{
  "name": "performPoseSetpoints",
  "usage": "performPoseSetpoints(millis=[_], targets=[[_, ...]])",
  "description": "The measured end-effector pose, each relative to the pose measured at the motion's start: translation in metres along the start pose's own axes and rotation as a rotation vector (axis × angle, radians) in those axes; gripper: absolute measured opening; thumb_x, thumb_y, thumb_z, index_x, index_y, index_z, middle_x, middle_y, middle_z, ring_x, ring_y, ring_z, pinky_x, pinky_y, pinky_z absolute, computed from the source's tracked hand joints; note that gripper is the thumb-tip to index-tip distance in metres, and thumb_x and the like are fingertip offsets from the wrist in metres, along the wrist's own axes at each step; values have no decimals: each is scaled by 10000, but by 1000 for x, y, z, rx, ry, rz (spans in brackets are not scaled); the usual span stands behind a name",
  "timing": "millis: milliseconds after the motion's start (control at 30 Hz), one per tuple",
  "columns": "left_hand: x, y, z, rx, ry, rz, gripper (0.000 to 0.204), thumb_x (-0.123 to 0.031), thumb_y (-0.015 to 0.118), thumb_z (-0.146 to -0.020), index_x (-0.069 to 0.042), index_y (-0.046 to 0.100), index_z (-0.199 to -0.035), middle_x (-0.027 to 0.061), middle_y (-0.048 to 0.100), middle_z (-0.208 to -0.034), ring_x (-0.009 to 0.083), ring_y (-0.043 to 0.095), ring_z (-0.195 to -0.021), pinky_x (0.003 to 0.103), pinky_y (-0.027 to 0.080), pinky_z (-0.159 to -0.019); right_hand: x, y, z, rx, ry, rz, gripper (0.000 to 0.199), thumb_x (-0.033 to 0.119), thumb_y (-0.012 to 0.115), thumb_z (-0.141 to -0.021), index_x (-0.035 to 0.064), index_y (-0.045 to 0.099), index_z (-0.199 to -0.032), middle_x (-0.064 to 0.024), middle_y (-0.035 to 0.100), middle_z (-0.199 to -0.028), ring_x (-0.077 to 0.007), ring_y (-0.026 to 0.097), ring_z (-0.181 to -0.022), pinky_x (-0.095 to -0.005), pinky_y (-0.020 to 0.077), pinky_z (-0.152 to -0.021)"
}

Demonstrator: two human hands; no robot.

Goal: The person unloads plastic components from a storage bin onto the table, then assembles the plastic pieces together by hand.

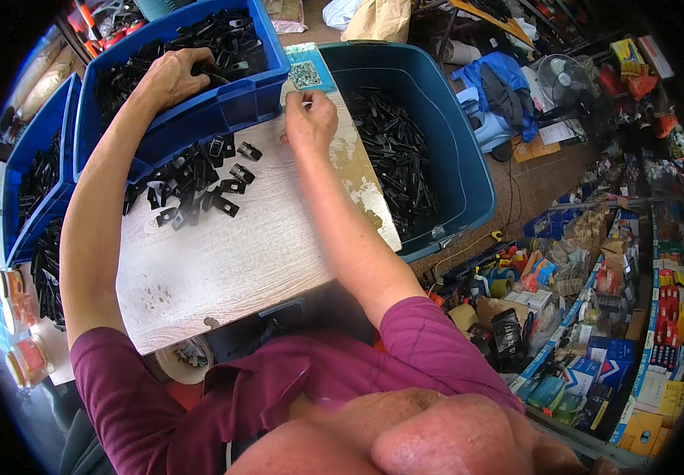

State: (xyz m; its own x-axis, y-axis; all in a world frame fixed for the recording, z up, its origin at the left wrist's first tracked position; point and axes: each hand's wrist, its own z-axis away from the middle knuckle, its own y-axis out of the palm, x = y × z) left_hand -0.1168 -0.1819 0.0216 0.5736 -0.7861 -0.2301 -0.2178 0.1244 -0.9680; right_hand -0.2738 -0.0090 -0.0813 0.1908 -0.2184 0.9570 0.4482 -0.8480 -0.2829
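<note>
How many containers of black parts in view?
3: large blue bin under the left hand, second blue bin left of it, teal tub right of the white tabletop. More may be hidden.

The near middle of the table (215, 273) offers a low lane between the forearms (92, 229). Farther off, loose black pieces (195, 176) and the blue bin's front wall (251, 99) block it; rightward, the right forearm (354, 229) bars low passage toward the teal tub (454, 150).
</note>
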Motion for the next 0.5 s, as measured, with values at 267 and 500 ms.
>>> performPoseSetpoints(millis=[267, 500], targets=[[20, 5, -3, -144, 46, -14, 354, -245, 609, -823, -74, 690, -1123, 195, 710, -1042, 376, 684, -960, 449, 533, -896, -5, 8, 5, -12, -51, -15, 306, 291, 629, -806, -5, 694, -846, -233, 691, -820, -404, 669, -821, -477, 502, -794], [11, -9, -2, -422, 110, 80, 237, -180, 608, -772, -55, 724, -936, 213, 703, -823, 372, 696, -765, 431, 560, -741, -6, 5, 0, 25, -63, -29, 349, 305, 622, -836, -36, 691, -864, -216, 687, -798, -361, 678, -729, -461, 516, -727]])
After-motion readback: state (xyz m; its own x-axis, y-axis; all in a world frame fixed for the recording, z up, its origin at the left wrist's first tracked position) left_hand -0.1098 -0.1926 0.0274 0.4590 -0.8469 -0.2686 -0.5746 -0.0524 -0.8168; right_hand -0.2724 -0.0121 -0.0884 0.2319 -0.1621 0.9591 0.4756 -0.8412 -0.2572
